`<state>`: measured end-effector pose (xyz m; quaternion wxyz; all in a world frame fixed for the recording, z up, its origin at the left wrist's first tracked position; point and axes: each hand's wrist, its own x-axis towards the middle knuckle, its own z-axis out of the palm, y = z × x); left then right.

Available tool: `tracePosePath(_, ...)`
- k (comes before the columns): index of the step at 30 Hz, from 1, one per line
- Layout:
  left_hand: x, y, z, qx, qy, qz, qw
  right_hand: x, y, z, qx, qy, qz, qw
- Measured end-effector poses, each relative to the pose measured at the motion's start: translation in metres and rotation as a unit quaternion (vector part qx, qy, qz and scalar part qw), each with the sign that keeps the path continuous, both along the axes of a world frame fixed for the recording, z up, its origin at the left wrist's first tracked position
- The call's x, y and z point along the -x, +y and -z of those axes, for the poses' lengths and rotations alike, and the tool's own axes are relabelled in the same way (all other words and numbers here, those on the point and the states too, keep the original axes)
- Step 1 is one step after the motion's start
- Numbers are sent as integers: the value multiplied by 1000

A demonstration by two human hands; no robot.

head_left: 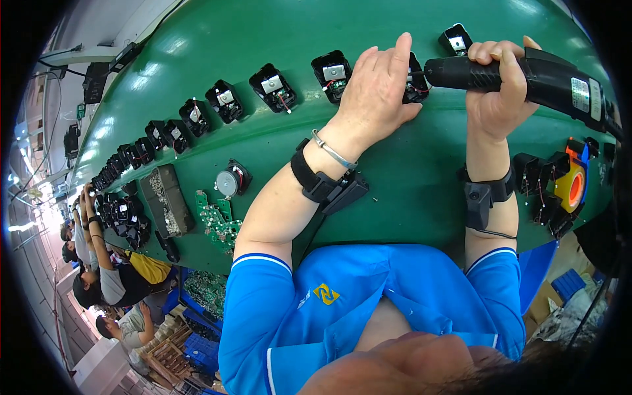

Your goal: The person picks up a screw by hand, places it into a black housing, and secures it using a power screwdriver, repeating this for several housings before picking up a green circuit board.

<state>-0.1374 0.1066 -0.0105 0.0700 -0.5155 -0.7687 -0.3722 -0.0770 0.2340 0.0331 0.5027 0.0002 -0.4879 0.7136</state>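
Observation:
My right hand (pixel 497 85) is wrapped round a black electric screwdriver (pixel 461 74), which lies nearly level with its tip to the left. That tip reaches into a small black plastic housing (pixel 416 93) on the green table. Over the housing's left side lies my left hand (pixel 376 89), gripping it with the forefinger at the far edge and the thumb at the near one. Most of the housing's inside is hidden by this hand. To its left stands another open housing (pixel 332 74) with a silvery block and a green board. A further housing (pixel 455 41) sits beyond the screwdriver.
A curved row of similar housings (pixel 272 89) runs left along the green table (pixel 276 148). Nearer me are a round speaker (pixel 228 182), green circuit boards (pixel 218 217) and a tray of screws (pixel 164 197). An orange-and-blue tape holder (pixel 574 181) stands right. Co-workers (pixel 108 283) sit far left.

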Motion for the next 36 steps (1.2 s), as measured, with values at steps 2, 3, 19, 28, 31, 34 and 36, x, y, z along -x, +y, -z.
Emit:
tracePosePath(2,0,-1,1,-1,0,-2,1000,0,-1,1,-12,4,-14,1000)
tracePosePath(3,0,-1,1,-2,0,-3,1000,0,-1,1,-12,4,-14,1000)
tracePosePath(19,2,-5,3,7,-5,-6,1000,0,-5,5,-53,13,-39,998)
tracePosePath(28,3,-8,4,9,-11,-6,1000,3,-8,8,-68,17,-46,996)
tracePosePath(31,4,-9,4,10,-15,-5,1000,4,-7,11,-77,22,-63,995)
tracePosePath(34,6,-9,5,9,-15,-5,1000,5,-9,12,-96,19,-72,993)
tracePosePath(36,8,-9,6,4,-14,-4,1000,7,-11,13,-109,15,-71,991)
